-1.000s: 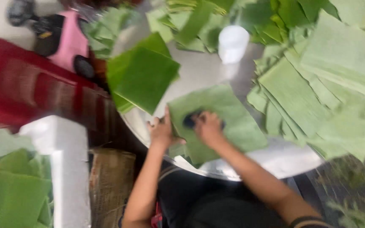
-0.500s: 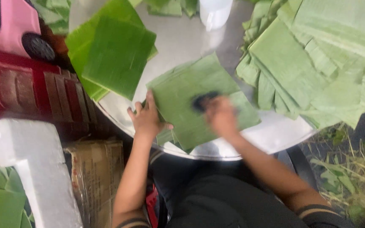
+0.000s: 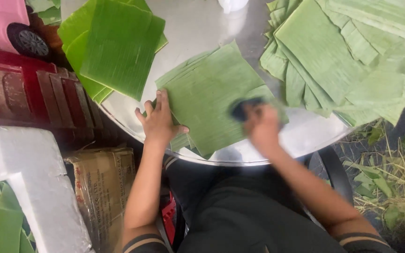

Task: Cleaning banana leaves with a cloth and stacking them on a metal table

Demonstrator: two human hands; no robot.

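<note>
A bright green leaf stack [image 3: 118,47] lies on the round metal surface [image 3: 202,28]. Left of the surface stand a red crate [image 3: 19,93], white foam box [image 3: 38,187] and brown package [image 3: 101,182]; pale leaf piles [image 3: 352,51] cover its right side.

head view | steep downward, close | over round tray [image 3: 268,159] (single view)

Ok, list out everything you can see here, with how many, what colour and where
Round metal tray: one, silver, centre.
Leaf pieces under the hands: small stack, pale green, tray's near edge.
Bright leaf stack: one stack, bright green, tray's upper left.
Loose leaf pile: many, pale green, right.
Dark pad: one, blackish and blurred, on the leaf at the right hand.
Foam block: one, white, lower left.
Wrapped package: one, brown, below the tray.
Left hand: pressing the leaf's left edge.
Right hand: blurred, gripping the pad.
</note>
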